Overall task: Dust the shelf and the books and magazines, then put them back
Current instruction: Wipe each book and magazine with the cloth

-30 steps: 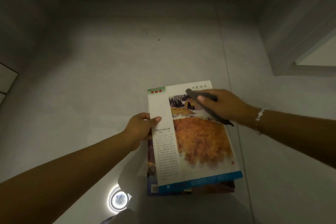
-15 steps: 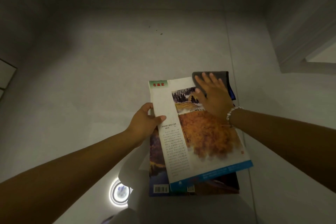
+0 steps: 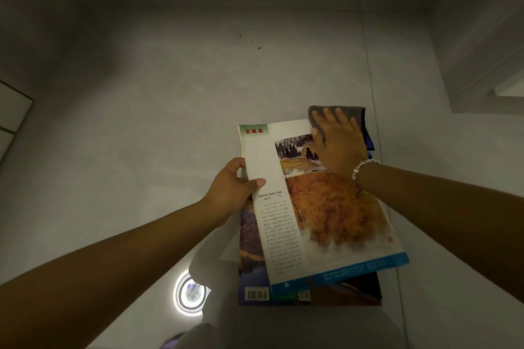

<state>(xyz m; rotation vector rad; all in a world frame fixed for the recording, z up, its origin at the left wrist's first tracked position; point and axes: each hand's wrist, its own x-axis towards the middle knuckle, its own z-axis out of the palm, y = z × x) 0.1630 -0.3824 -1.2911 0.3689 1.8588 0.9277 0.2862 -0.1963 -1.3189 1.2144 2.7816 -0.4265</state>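
A magazine (image 3: 334, 212) with an orange landscape painting and a green title tag lies tilted on top of a stack. My left hand (image 3: 231, 190) grips its left edge, thumb on the page. My right hand (image 3: 338, 144) lies flat, fingers spread, pressing a dark grey cloth (image 3: 351, 115) onto the magazine's top right corner. Under it lies another magazine (image 3: 252, 263) with a dark cover and a barcode. A blue edge of a further one (image 3: 368, 144) peeks out beside the cloth.
The stack rests on a pale grey tiled floor (image 3: 170, 93). A round ceiling light is mirrored in the floor (image 3: 190, 293) at lower left. A white frame or baseboard (image 3: 482, 79) runs along the right. A dark strip crosses the top edge.
My right hand went from holding the bunched cloth above the page to lying flat with the cloth spread under it, at the top right corner. The magazine has turned slightly.
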